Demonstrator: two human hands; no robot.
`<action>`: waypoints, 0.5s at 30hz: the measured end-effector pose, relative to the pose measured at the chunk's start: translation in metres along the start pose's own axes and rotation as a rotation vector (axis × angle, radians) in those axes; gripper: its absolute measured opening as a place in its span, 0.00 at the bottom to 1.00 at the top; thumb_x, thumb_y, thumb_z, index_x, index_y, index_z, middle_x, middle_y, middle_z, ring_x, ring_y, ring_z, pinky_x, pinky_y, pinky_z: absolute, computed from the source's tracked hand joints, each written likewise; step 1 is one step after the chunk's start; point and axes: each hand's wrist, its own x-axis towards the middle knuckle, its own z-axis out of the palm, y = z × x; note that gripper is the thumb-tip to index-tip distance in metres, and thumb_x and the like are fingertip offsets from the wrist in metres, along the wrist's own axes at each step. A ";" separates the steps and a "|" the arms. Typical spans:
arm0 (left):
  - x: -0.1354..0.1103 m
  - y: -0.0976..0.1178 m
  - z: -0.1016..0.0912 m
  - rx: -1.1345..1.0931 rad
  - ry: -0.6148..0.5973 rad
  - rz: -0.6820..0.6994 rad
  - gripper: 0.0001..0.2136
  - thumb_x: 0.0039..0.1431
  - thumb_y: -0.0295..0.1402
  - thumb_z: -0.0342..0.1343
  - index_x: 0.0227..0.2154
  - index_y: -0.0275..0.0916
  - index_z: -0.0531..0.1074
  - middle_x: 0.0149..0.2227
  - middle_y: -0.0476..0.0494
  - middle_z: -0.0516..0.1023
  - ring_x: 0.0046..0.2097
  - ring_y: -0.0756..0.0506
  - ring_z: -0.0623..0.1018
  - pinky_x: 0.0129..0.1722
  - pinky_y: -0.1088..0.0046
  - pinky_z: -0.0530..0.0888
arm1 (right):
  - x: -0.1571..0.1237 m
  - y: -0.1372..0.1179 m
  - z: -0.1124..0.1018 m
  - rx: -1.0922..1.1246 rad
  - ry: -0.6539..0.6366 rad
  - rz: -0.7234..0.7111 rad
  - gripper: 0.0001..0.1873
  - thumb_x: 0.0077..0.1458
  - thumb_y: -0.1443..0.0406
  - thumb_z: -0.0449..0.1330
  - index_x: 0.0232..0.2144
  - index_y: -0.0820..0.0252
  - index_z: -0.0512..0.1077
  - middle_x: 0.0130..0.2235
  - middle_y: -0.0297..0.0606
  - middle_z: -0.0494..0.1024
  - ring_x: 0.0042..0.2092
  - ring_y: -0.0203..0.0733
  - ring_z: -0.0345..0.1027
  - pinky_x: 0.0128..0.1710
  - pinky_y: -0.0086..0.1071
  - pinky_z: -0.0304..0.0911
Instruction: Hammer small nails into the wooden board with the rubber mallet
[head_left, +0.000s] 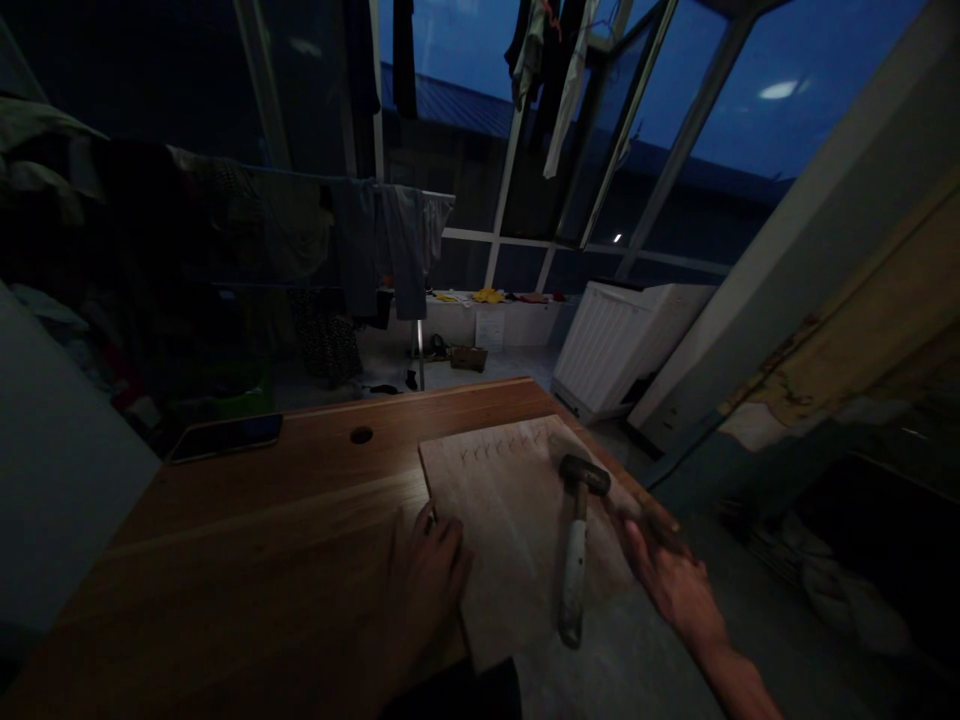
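A pale wooden board (517,540) lies on the table, its near end reaching past the table's front edge. Along its far side runs a row of several small thin nails (501,447), hard to see in the dim light. On the board's right half rests a hammer (574,560) with a dark head and a whitish handle, untouched. My left hand (436,562) lies at the board's left edge, fingers curled, with something tiny at the fingertips. Beside the right edge, near the table corner, is my right hand (675,590); its fingers are blurred and partly hidden.
A phone (229,437) lies at the table's (300,530) far left, near a round hole (361,435). Beyond stand a white ribbed appliance (611,340) and a rack of hanging clothes (401,240). A yellowish curtain (832,350) hangs at right.
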 end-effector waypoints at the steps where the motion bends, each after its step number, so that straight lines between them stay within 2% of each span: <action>1: -0.004 -0.006 -0.006 0.022 -0.009 -0.021 0.12 0.71 0.34 0.49 0.50 0.44 0.76 0.57 0.41 0.80 0.68 0.33 0.65 0.68 0.33 0.50 | -0.008 -0.008 -0.002 -0.011 -0.028 -0.011 0.32 0.70 0.59 0.37 0.63 0.60 0.72 0.66 0.56 0.70 0.62 0.62 0.70 0.53 0.55 0.71; 5: -0.028 -0.039 -0.035 0.094 -0.039 -0.125 0.15 0.70 0.34 0.47 0.51 0.44 0.77 0.57 0.40 0.80 0.65 0.32 0.69 0.65 0.37 0.56 | -0.043 -0.039 -0.002 -0.013 -0.021 -0.156 0.30 0.69 0.65 0.41 0.67 0.55 0.67 0.71 0.53 0.61 0.69 0.66 0.60 0.55 0.58 0.69; 7: -0.041 -0.058 -0.047 0.110 -0.063 -0.214 0.16 0.69 0.34 0.48 0.50 0.44 0.79 0.57 0.38 0.80 0.62 0.32 0.73 0.64 0.40 0.60 | -0.054 -0.052 -0.003 0.070 -0.007 -0.229 0.28 0.68 0.64 0.44 0.66 0.53 0.68 0.70 0.52 0.65 0.68 0.63 0.61 0.56 0.56 0.69; 9: -0.054 -0.076 -0.057 0.082 -0.057 -0.305 0.17 0.67 0.36 0.47 0.49 0.43 0.79 0.55 0.36 0.81 0.57 0.33 0.77 0.60 0.43 0.66 | -0.053 -0.066 -0.010 0.228 -0.007 -0.279 0.25 0.67 0.62 0.47 0.61 0.53 0.73 0.66 0.50 0.71 0.66 0.58 0.65 0.58 0.53 0.68; 11: -0.059 -0.092 -0.062 -0.006 -0.003 -0.349 0.17 0.67 0.39 0.47 0.47 0.43 0.80 0.52 0.37 0.83 0.52 0.34 0.80 0.56 0.49 0.72 | -0.034 -0.080 -0.021 0.455 0.009 -0.273 0.22 0.67 0.59 0.49 0.58 0.52 0.75 0.63 0.47 0.73 0.64 0.54 0.67 0.62 0.51 0.66; 13: -0.054 -0.104 -0.065 -0.135 0.099 -0.382 0.18 0.65 0.43 0.48 0.46 0.43 0.79 0.48 0.37 0.83 0.49 0.35 0.81 0.53 0.53 0.75 | -0.001 -0.098 -0.033 0.728 0.078 -0.206 0.22 0.67 0.56 0.51 0.57 0.53 0.75 0.61 0.46 0.73 0.62 0.51 0.69 0.64 0.47 0.65; 15: -0.036 -0.112 -0.063 -0.287 0.231 -0.427 0.20 0.61 0.47 0.51 0.47 0.43 0.78 0.47 0.36 0.82 0.47 0.36 0.82 0.50 0.54 0.78 | 0.041 -0.121 -0.042 1.015 0.049 -0.151 0.22 0.64 0.51 0.54 0.50 0.55 0.78 0.56 0.47 0.77 0.56 0.51 0.73 0.56 0.45 0.71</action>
